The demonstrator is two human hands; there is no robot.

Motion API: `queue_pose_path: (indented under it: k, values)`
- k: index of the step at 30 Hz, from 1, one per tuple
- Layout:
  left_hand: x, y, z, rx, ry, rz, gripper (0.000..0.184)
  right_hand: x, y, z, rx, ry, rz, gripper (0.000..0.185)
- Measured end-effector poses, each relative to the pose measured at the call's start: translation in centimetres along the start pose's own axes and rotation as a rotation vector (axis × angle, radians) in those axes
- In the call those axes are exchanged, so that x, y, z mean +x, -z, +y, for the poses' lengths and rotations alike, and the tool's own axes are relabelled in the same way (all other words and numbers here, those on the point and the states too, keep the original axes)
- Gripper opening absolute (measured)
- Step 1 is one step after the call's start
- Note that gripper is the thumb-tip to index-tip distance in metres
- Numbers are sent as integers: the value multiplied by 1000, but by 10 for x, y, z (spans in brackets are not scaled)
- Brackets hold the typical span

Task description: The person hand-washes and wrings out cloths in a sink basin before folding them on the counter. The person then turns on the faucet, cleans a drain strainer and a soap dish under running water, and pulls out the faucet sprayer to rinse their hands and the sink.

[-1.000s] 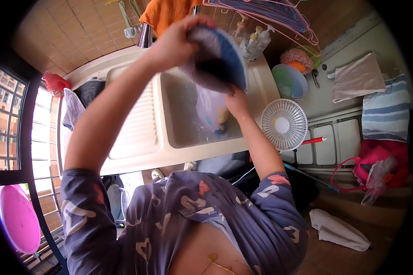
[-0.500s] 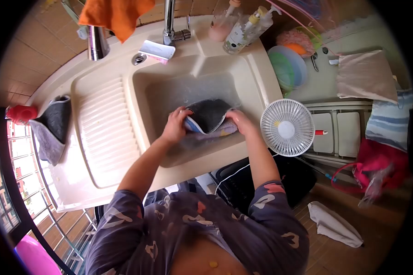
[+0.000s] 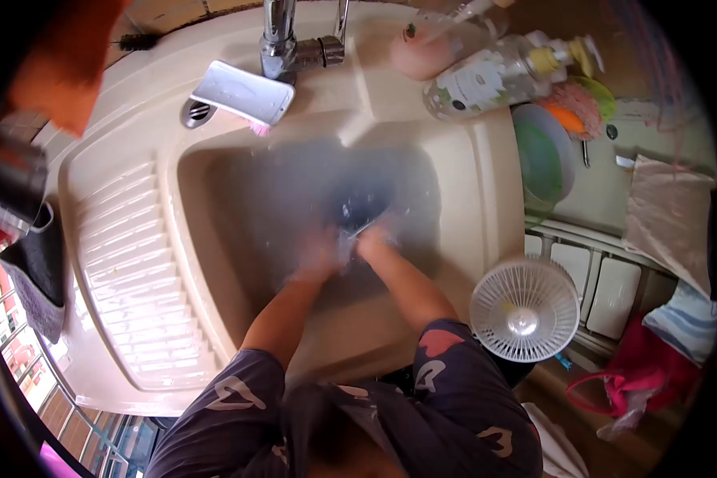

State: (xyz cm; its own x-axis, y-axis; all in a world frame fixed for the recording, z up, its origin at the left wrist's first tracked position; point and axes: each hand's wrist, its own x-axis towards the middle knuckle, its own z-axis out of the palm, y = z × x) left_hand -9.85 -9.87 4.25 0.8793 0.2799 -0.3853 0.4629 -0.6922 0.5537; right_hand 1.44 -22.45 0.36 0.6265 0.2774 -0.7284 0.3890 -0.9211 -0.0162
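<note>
A dark grey cloth (image 3: pixel 360 209) with a pale edge lies mostly under cloudy water in the sink (image 3: pixel 203 239). Its lower part is hidden by the murk and my hands. My left hand (image 3: pixel 320 248) is in the water at the cloth's near left side, closed on it, its fingers smeared by motion. At the near right edge, my right hand (image 3: pixel 377 233) grips the cloth, fingertips partly under water. Both forearms reach in over the sink's front rim.
Behind the sink stand a faucet (image 3: pixel 279 40), a white soap dish (image 3: pixel 243 92) and a pump bottle (image 3: pixel 478 80). A ribbed drainboard (image 3: pixel 135 271) lies left, with a grey cloth (image 3: pixel 36 271) over its outer edge. A white fan (image 3: pixel 526 309) stands close by my right arm.
The cloth, held up open between both hands before, is now pushed down into the water. My hands have come closer together, and the view has moved nearer to the sink.
</note>
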Motion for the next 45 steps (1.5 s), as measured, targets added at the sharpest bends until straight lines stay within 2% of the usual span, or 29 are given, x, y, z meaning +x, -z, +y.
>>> queue_pose_path:
  k: [2, 3, 5, 6, 9, 14, 16, 17, 18, 20, 21, 22, 24, 25, 26, 27, 28, 29, 30, 32, 34, 35, 36, 38, 40, 41, 42, 45]
  values:
    - [1, 91, 44, 17, 83, -186, 67, 5, 24, 15, 46, -314, -408, 52]
    - [6, 99, 43, 29, 81, -222, 66, 5, 29, 20, 45, -315, -406, 52]
    - [21, 95, 32, 51, 74, -252, 64, 1, 28, 30, 163, -226, 4, 59]
    - [33, 87, 26, 55, 63, -251, 63, 11, 29, 33, 165, -226, 6, 59]
    - [59, 75, 18, 48, 52, -230, 61, 70, -1, 56, -345, 32, 95, 51]
    - [89, 75, 12, -63, 56, -170, 57, 5, 125, -23, -53, -133, 11, 54]
    - [92, 66, -1, -260, 118, -78, 48, 1, 133, -29, 112, -101, 58, 47]
    - [92, 61, -4, -467, 175, 0, 40, 2, 135, -29, 195, -85, 84, 44]
    - [82, 59, -8, -459, 166, 16, 40, 3, 138, -29, 277, -67, 108, 40]
    - [64, 58, -22, -735, 208, 186, 35, 13, 138, -35, -28, 325, 85, 37]
    - [65, 49, -42, -808, 234, 110, 40, -38, 161, -56, -128, 497, 258, 29]
    - [59, 59, -43, -800, 228, 116, 40, -48, 153, -63, -123, 500, 268, 29]
    - [44, 83, -33, -782, 375, 261, 51, -65, 134, -72, -339, 440, 259, 33]
    - [26, 106, -13, -706, 310, 250, 64, -86, 134, -84, -368, 465, 214, 34]
    - [20, 114, 0, -662, 220, 307, 67, -106, 132, -98, -400, 490, 169, 36]
    - [9, 118, 19, -481, 146, 406, 69, -89, 90, -100, -456, 651, 529, 37]
    - [-5, 122, 34, -299, 72, 501, 71, -88, 63, -99, -480, 731, 706, 38]
    - [-16, 127, 41, -150, 42, 478, 75, -87, 35, -98, -503, 796, 894, 38]
    - [-20, 124, 36, -150, 35, 477, 75, -102, 26, -99, -656, 783, 834, 35]
    - [-26, 112, 8, -227, -23, 256, 74, -131, 39, -91, -798, 760, 767, 32]
    - [-55, 89, -15, -200, 21, 296, 70, -176, 72, -61, 285, 770, 218, 28]
    - [-63, 77, -20, -229, 38, 322, 71, -167, 69, -60, 627, 688, 691, 15]
    - [-69, 66, -23, -260, 58, 350, 73, -156, 68, -60, 632, 560, 797, 30]
    - [-87, 65, -1, -36, 264, 176, 81, -130, 24, -74, 339, 407, 804, 50]
    - [-89, 41, -8, 69, 347, 171, 81, -138, 14, -85, 206, 393, 588, 63]
    - [-87, 31, -16, 97, 379, 127, 80, -132, 8, -86, 139, 417, 569, 65]
    - [-84, 29, -15, 173, 358, 231, 82, -129, 6, -86, 91, 443, 565, 66]
    - [-62, 18, -21, 152, 415, 170, 73, -107, 15, -84, -7, 450, 572, 65]
